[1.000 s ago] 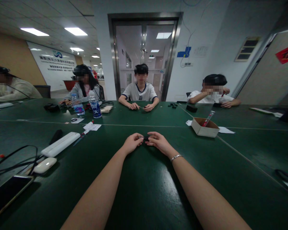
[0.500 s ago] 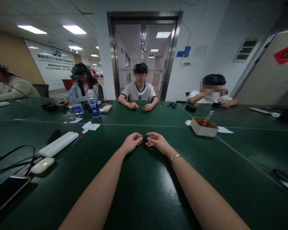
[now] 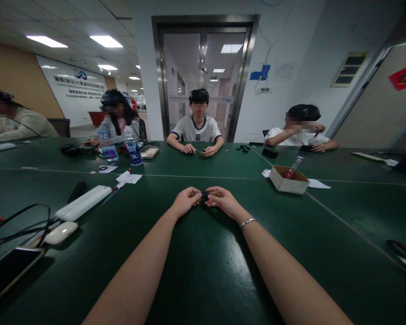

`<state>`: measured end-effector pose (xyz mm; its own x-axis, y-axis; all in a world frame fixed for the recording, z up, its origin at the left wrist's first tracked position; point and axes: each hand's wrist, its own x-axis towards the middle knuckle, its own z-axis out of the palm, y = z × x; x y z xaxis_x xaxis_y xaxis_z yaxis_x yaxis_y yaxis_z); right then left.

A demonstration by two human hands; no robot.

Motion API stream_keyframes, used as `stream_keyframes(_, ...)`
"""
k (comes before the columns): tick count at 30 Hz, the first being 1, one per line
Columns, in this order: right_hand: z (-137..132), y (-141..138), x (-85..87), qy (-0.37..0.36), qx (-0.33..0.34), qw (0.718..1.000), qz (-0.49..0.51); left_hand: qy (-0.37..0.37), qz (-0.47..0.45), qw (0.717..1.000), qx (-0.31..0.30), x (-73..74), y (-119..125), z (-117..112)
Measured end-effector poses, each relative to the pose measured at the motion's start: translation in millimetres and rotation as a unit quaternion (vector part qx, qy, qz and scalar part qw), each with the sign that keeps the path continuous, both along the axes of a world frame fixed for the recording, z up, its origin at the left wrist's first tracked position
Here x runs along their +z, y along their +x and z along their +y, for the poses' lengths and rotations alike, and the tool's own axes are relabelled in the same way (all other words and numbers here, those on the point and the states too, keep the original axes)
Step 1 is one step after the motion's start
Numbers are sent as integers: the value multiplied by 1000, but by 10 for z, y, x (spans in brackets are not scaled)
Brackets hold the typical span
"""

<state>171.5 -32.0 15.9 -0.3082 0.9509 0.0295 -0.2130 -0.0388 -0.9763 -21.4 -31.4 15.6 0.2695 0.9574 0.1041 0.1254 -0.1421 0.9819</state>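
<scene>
Left of the box (image 3: 288, 185), left hand (image 3: 186, 201) and right hand (image 3: 222, 200) pinch, I think, a dark piece (image 3: 204, 196). Slackening could drop it.

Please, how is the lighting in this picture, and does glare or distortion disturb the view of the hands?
Head view: dim room, bright ceiling lights; head view: pale glare on the green table between the forearms, clear of left hand and right hand; head view: wide-angle stretch near the edges; head view: held dark object lacks clear detail.
</scene>
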Motion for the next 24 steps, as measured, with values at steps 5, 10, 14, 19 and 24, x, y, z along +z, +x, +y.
stream_keyframes(5, -13, 7, 16, 6, 6, 1000, -1, -6, -8, 1000, -1, 5, 3, 1)
stream_keyframes(10, -22, 7, 18, 10, 3, 1000, 5, -3, 11, 1000, 9, -31, 20, 27)
stream_keyframes(14, -9, 4, -5, 15, -5, 1000, 0, 5, 66, 998, 24, -24, 37, 14)
stream_keyframes(19, -1, 12, -22, 17, -1, 1000, -1, 61, 180, 981, 29, 47, 31, -43)
stream_keyframes(24, -12, 17, -5, 12, 12, 1000, 8, 52, 214, 975, 42, 129, 23, -100)
